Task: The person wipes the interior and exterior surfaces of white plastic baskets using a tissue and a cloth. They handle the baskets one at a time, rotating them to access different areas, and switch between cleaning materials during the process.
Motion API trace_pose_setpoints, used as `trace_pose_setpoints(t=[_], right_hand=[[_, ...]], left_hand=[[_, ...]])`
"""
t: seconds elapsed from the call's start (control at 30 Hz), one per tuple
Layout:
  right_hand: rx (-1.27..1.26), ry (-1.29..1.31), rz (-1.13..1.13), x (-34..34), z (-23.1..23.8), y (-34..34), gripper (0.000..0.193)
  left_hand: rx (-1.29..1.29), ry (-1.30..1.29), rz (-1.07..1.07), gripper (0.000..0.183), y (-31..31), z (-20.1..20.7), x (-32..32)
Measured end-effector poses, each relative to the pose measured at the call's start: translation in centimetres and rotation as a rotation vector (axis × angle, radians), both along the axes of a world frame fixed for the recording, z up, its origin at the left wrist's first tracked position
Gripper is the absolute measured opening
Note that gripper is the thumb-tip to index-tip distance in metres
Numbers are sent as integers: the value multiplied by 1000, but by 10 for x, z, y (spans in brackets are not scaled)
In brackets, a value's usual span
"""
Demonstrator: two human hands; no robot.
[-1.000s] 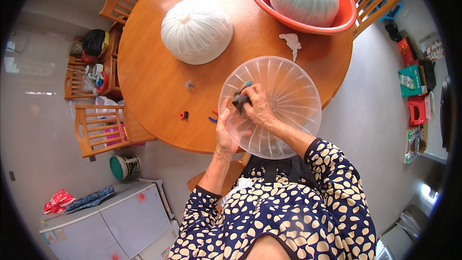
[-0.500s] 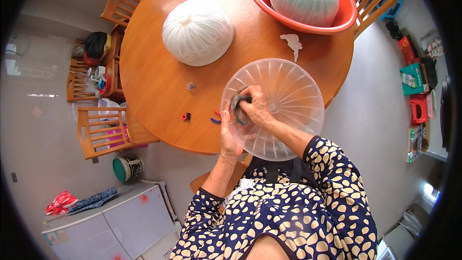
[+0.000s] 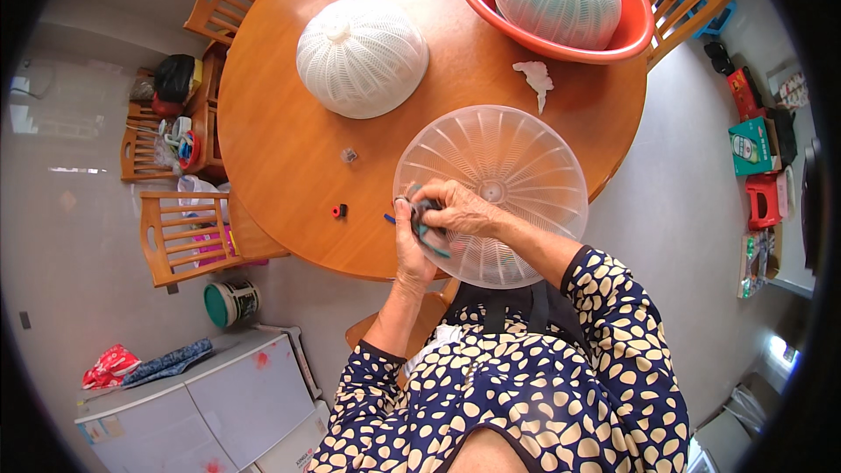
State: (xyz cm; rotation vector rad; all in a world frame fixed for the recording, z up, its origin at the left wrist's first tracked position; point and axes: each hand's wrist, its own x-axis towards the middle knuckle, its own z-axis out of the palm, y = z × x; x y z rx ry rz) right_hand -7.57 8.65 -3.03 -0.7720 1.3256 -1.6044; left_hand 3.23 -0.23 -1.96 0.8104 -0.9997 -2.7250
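Note:
A see-through plastic mesh dome cover [image 3: 539,166] is tilted at the near edge of the table, its hollow side facing me. My left hand [image 3: 410,250] grips its left rim, thumb on the inside. Inside that rim, my right hand [image 3: 464,210] pinches a dark grey and teal cloth [image 3: 421,209] against the wall. The cloth is partly hidden by the fingers and blurred. Left of the rim, a bit of a blue handle [image 3: 390,218] shows on the table; the rest is hidden behind the cover and hand.
On the round wooden table [image 3: 272,123] stand a white mesh dome [image 3: 361,57] and a red basin [image 3: 644,31] holding another dome [image 3: 558,0]. A torn white scrap [image 3: 535,83], a small crumpled see-through piece [image 3: 349,156] and a red-black bit [image 3: 339,210] lie about. Wooden chairs [image 3: 188,241] surround it.
My right hand and the cloth have moved down and left, closer to the left thumb. The cover has shifted slightly left, hiding more of the blue-and-red handles.

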Motion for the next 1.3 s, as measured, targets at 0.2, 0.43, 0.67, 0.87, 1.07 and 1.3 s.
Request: trace_pose_setpoints(t=[0.2, 0.43, 0.67, 0.87, 1.07, 1.3], right_hand=[[93, 265, 567, -13, -2, 22, 28], [229, 526, -62, 3, -4, 6, 22], [193, 708, -620, 3, -22, -5, 22], [-192, 838, -265, 4, -38, 11, 26], [-73, 784, -352, 20, -25, 6, 24], [296, 532, -899, 1, -23, -10, 20]], left_hand=[[-2, 27, 120, 61, 15, 10, -1], [-91, -5, 156, 63, 29, 5, 2], [-202, -135, 2, 59, 28, 7, 22], [-473, 36, -162, 67, -35, 22, -13], [-182, -34, -330, 63, -29, 29, -22], [-156, -146, -170, 63, -6, 36, -11]])
